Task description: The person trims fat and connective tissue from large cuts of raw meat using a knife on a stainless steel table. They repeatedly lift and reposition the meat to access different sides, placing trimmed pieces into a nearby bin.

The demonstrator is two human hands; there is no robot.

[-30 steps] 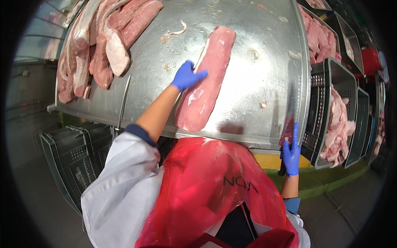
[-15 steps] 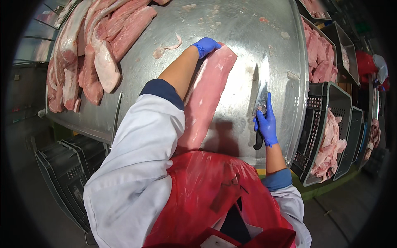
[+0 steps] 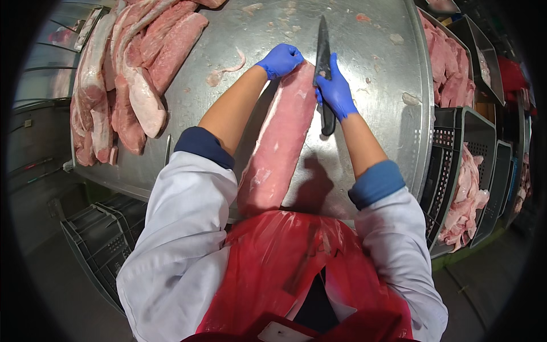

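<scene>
Out at the left, dark crates stood below the tabletop, and above them, what a heap: meat strips crowded the far left corner, probably parked there to spare the middle! A thin metal rod poked up at the near edge, left of centre, and a pale scrap lay towards the far edge

Then centre stage! The long piece of meat ran lengthwise, its near end right at the near edge by the red apron, likely to keep its whole length within reach. At its far end, the left hand had its fingers bunched together, seemingly steadying the tip; whether they pinched it, I couldn't tell

Just beside, the right hand was wrapped round the knife, index finger stretched forward, presumably for control, blade pointing to the far edge. Bare metal spread from there to the right edge, good elbow room! Beyond that edge, a grey crate held pale trimmings
</scene>
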